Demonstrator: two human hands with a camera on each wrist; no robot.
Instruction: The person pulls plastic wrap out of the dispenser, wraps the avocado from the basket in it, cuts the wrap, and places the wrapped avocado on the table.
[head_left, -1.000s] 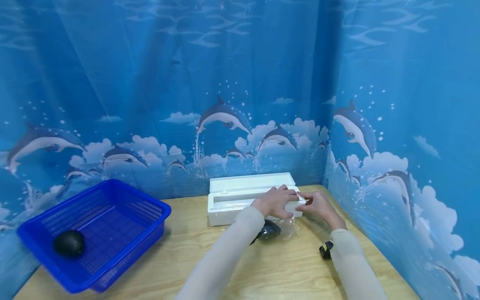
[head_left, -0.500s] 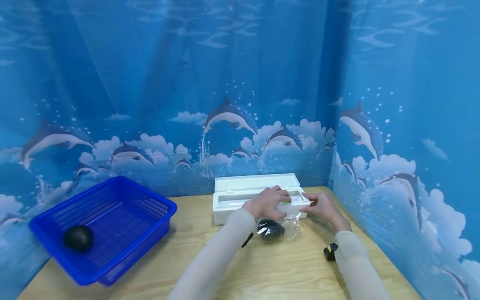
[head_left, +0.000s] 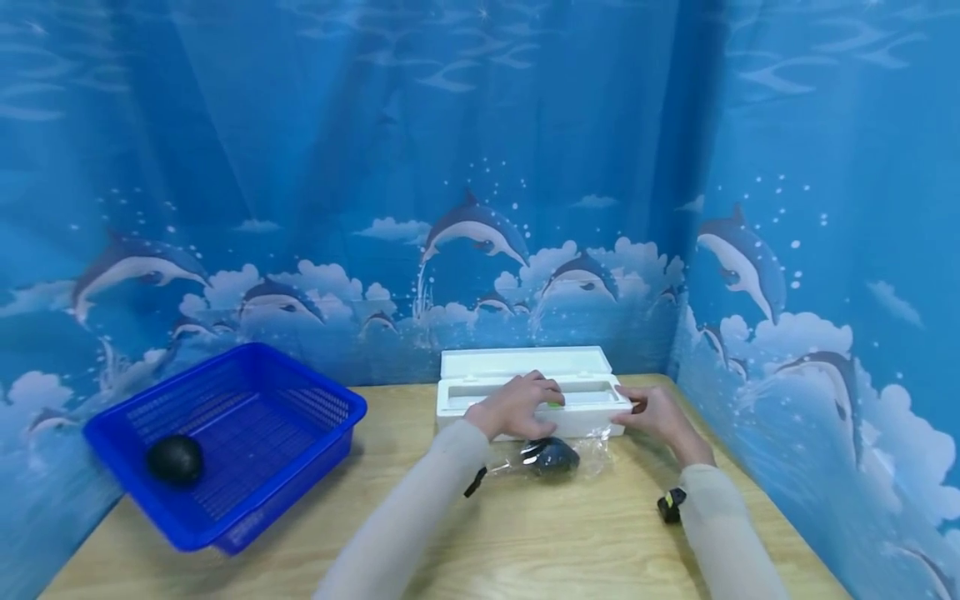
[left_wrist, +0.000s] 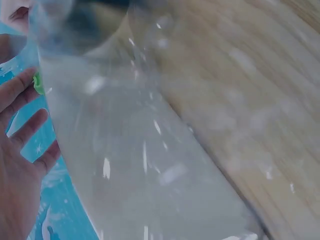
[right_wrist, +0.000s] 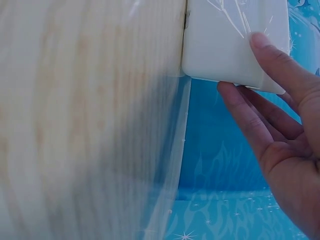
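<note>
A long white cling film box (head_left: 592, 423) lies at the back of the table, its lid (head_left: 525, 360) raised behind it. My left hand (head_left: 513, 404) reaches over the front edge, thumb low, fingers curved at a small green slide cutter (left_wrist: 37, 84). With the right hand (head_left: 663, 417) I grip the box's right end, thumb on one face and fingers against the end, as the right wrist view shows. Clear film (head_left: 596, 454) hangs from the box front onto the table, over a dark, egg-shaped fruit like an avocado (head_left: 555, 457). Film fills most of the left wrist view.
A blue perforated basket (head_left: 300, 492) stands at the left, with a second dark fruit (head_left: 175, 460) in it. A dolphin-print curtain (head_left: 525, 208) rises right behind the box and along the right side of the wooden table (head_left: 525, 542).
My left hand has slid left along the box with the green cutter, uncovering more of the wrapped fruit. The right hand keeps its grip on the end. The head view has shifted slightly left.
</note>
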